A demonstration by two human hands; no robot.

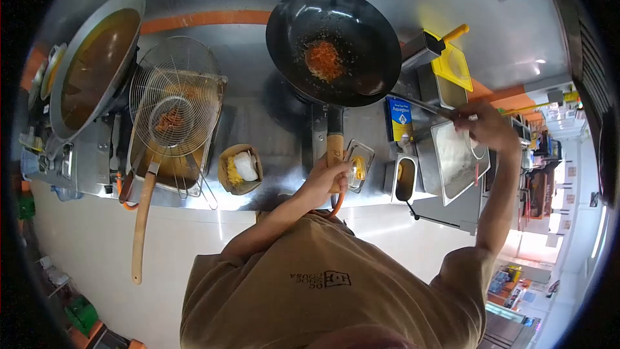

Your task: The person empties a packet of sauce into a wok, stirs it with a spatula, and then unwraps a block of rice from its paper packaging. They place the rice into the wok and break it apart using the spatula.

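A black wok (368, 32) with orange-red bits of food (324, 61) in its middle sits at the top centre. My left hand (325, 179) is closed round its wooden handle (334, 148). Over the white-filled metal tray (455, 158) on the right is my right hand (481, 127), its fingers closed on the long metal handle (423, 106) of a utensil whose dark head (371, 84) rests inside the wok. Beside my left hand lies a small metal container (359, 161) with something yellow in it.
To the left stand a large pan of brown liquid (100, 68) and a wire strainer (174, 90) over a tray. A paper box (240, 168) holds yellow and white food. Right of the wok are a blue packet (400, 116), a yellow-lidded container (452, 64) and a small sauce tin (405, 179).
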